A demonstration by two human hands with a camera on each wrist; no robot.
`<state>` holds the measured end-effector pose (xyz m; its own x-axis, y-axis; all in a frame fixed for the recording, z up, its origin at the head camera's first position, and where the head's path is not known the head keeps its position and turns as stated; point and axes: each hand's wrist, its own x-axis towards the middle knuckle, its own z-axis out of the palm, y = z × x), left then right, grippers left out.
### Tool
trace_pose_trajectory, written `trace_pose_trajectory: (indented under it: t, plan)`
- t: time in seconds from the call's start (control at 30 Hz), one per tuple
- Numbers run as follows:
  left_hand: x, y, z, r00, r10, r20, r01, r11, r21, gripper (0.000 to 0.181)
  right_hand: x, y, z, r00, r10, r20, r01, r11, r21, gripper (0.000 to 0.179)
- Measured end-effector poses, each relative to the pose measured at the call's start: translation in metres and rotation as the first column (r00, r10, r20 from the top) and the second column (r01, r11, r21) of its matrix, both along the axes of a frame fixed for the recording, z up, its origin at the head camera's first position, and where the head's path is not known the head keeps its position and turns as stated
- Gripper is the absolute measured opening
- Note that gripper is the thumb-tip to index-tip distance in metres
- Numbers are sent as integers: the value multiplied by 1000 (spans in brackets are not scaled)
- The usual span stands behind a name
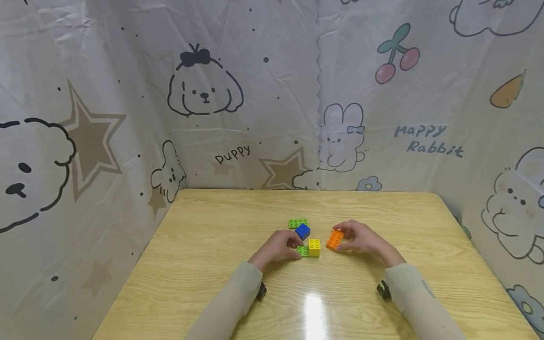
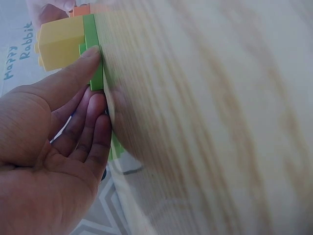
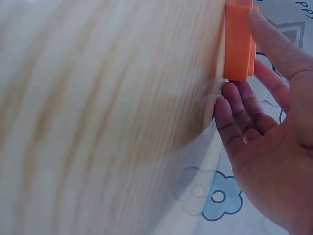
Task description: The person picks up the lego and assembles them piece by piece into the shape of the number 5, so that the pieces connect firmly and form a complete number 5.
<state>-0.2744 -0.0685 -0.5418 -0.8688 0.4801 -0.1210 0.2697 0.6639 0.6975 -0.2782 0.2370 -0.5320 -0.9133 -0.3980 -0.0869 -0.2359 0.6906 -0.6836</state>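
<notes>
"Where is the work right now?"

"At the green base (image 1: 302, 250), on the counter (image 1: 212, 274) between the hands; the yellow brick (image 1: 314, 246) stands on its right end, and studs show at the left end; the left hand (image 1: 280, 245) pinches that left end, thumb on the near side, fingers bent behind."

"And the other hand?"

"The right hand (image 1: 360, 237) grips the orange brick (image 1: 335, 240) between thumb and fingers, parted by about the brick's width; the brick is just right of the yellow one, apart from it, studs up; I can't tell whether its underside touches the counter."

"So which step is this?"

"My reading is handling bricks, one per hand; a joining move would call for a steady base, the orange one lifted and its underside lined up with studs."

"Anything in the way?"

"The blue brick (image 1: 302, 231) sits tilted close behind the left fingers and might get nudged; the far green brick (image 1: 297, 223) lies behind it; whether those two touch is unclear; beyond the counter hangs a patterned sheet (image 1: 280, 89)."
</notes>
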Motion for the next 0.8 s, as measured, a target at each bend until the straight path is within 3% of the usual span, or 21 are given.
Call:
trace_pose_trajectory:
  t: [0.5,0.8]
  plan:
    - [1,-1,1,1000,0,14,0,1000,19,28,-3,3,-3,1000,-15,-7,15,1000,-10,34]
    - [0,-1,0,1000,-6,8,5,1000,15,29,-4,3,-5,999,-49,1,49,999,-6,31]
